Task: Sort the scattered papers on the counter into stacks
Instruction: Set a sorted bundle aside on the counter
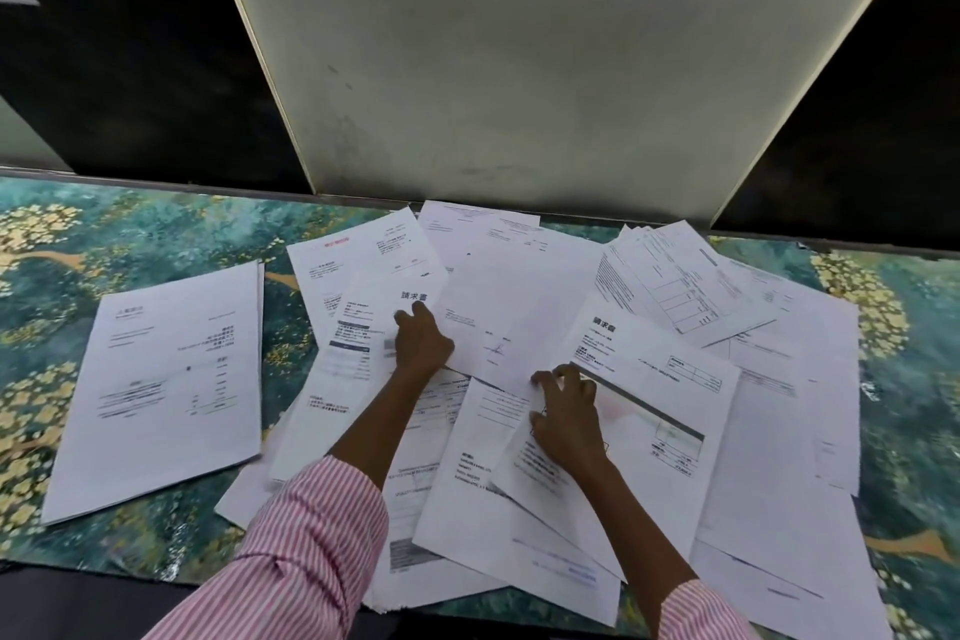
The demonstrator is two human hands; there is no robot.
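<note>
Both arms reach forward, striped sleeves (311, 535) ending mid-forearm. I see my left hand (423, 340) farther out, palm down, fingers straight, together. My right hand (566, 418) sits nearer, palm down, fingers spread, tips slightly bent.

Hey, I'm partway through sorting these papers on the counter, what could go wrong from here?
The papers overlap heavily, so sliding the sheet under your left hand may drag neighbours and blur any sorting. The nearest sheets lie close to the front edge of the counter and could slip off if nudged.
</note>
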